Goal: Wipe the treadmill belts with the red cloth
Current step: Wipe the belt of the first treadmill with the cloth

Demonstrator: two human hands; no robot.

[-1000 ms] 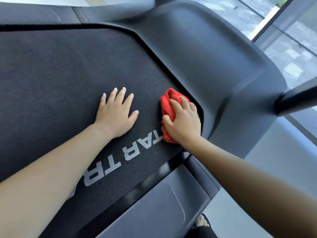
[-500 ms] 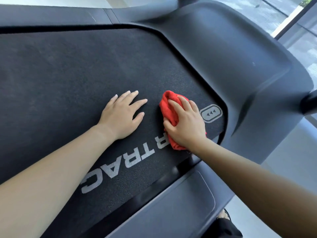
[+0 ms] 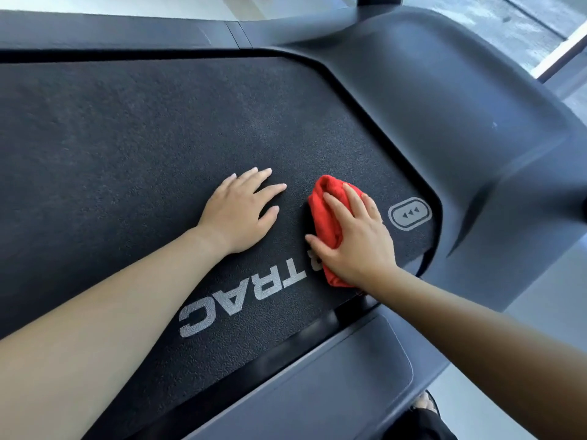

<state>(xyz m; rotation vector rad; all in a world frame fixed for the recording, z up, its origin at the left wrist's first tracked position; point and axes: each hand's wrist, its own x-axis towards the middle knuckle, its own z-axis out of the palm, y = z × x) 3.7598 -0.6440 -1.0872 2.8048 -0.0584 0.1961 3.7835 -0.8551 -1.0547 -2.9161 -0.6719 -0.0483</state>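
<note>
Red cloth [image 3: 327, 214] lies bunched on the treadmill belt [image 3: 127, 154] near its right end, just left of the printed arrow mark [image 3: 409, 213]. The right hand [image 3: 355, 242] presses it down, fingers nearly straight, thumb out to the left; the palm hides much of the cloth. The left hand [image 3: 241, 214] rests flat on the belt just beside it, fingers spread. White lettering [image 3: 241, 300] reads TRAC; the next letter is mostly covered.

Grey letters [image 3: 244, 300] reading "TRAC" stand printed on the treadmill belt [image 3: 127, 154], upside down to the camera. At their 2 o'clock, a rounded badge [image 3: 409, 213] shows three arrowheads.
</note>
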